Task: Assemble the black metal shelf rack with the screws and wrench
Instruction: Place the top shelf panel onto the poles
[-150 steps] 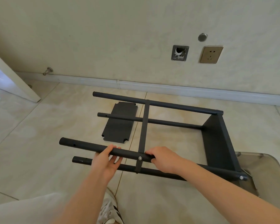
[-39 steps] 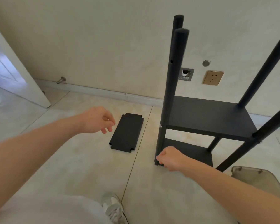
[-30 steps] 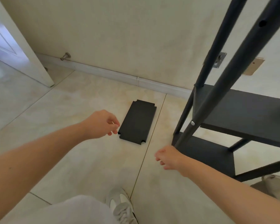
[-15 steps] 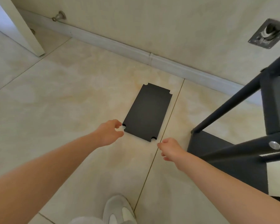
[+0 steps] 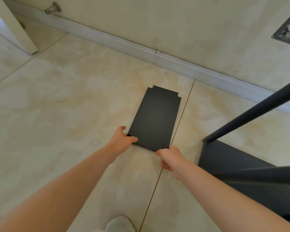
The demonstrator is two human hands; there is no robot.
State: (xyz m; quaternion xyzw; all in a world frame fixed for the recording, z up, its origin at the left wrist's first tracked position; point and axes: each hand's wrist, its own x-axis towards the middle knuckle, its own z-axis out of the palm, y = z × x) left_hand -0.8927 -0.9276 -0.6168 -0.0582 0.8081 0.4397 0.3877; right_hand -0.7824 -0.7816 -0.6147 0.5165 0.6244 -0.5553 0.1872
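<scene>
In the head view the shelf panel point(image 5: 155, 119) lies on the floor point(image 5: 65, 106); the left grip point(image 5: 122, 139) pinches its near-left corner, thumb on top, while the right grip point(image 5: 170, 156) touches its near-right corner, and I cannot tell whether those fingers hold it. Raised on so shallow and uneven a hold, the thin panel may pivot, slip and strike the floor, or swing into the rack point(image 5: 233, 158) standing just to its right.
</scene>
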